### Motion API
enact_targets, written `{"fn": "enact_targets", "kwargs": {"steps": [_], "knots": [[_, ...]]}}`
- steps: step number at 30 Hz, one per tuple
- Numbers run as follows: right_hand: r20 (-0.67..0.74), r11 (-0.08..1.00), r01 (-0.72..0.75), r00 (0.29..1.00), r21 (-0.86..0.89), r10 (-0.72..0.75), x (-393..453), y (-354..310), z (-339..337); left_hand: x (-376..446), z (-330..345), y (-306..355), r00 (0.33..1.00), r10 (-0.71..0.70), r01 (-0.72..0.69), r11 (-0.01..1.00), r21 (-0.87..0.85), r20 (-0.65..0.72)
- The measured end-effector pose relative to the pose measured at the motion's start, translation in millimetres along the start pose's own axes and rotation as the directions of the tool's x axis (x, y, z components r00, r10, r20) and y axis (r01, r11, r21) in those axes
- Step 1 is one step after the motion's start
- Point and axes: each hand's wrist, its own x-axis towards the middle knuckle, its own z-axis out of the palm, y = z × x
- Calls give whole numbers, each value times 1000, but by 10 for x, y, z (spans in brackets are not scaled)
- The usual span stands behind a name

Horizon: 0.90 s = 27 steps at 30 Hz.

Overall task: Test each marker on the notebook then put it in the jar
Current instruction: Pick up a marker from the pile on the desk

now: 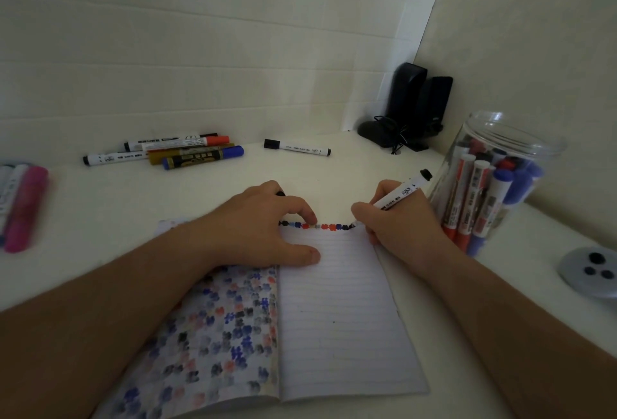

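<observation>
An open notebook (334, 311) lies in front of me, its left page covered in coloured test marks and a row of marks along the top of its lined right page. My right hand (397, 231) grips a white marker (405, 191) with a black end, its tip down at the page's top right corner. My left hand (253, 228) rests on the notebook with thumb and fingertips on the paper, and a small black cap (280, 193) peeks out from its curled fingers. A clear jar (500, 184) holding several red and blue markers stands just right of my right hand.
Several loose markers (180, 151) lie in a pile at the back left, with one white marker (297, 147) alone behind the notebook. Pink and white markers (23, 208) sit at the left edge. Black speakers (417, 104) fill the corner. A grey lid (591, 271) lies at the right.
</observation>
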Motion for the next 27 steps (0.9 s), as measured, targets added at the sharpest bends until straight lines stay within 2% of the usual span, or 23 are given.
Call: {"fn": "enact_targets", "kwargs": {"steps": [6,11,27], "knots": [[-26,997,-1,1000,-76,-1,14,10,2,4,0,10,1000,-4,4,1000,-3,-2],[-47,1000,-4,999,16,5,24,26,-5,-3,-1,6,1000,1,-1,1000,-7,-5],[-25,1000,-4,1000,-16,4,-4,10,-6,-4,-9,20,1000,-7,7,1000,4,-4]]}}
